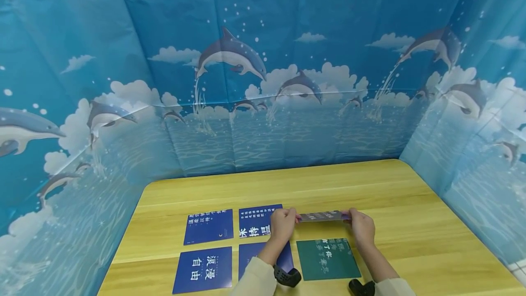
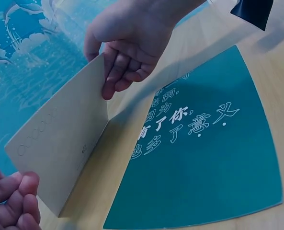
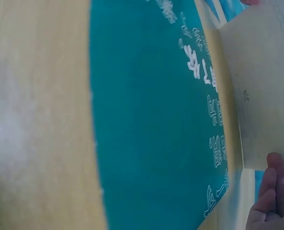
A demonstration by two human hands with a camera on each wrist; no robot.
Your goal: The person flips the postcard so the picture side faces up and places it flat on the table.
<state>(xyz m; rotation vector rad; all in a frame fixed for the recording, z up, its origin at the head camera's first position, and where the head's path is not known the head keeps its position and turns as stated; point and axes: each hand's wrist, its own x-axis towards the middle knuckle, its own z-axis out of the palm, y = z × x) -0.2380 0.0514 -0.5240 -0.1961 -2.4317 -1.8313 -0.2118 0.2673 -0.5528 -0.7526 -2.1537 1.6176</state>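
Observation:
Both hands hold one card [image 1: 324,216] by its short ends, a little above the wooden table [image 1: 411,223]. My left hand [image 1: 283,224] pinches its left end and my right hand [image 1: 361,226] pinches its right end. The card's printed face is towards the head camera; its plain beige back [image 2: 60,148] shows in the left wrist view, with the left fingers [image 2: 17,203] at one corner and the right hand [image 2: 127,52] at the other. In the right wrist view the beige back [image 3: 261,96] shows above the right fingers [image 3: 271,201]. A teal card [image 1: 328,258] with white writing lies flat just below the held one.
Several dark blue cards with white writing lie in a grid to the left, such as one at the far left [image 1: 208,226] and one near the front [image 1: 203,269]. Blue dolphin-print curtains [image 1: 263,81] wall the table on three sides. Bare wood extends to the right.

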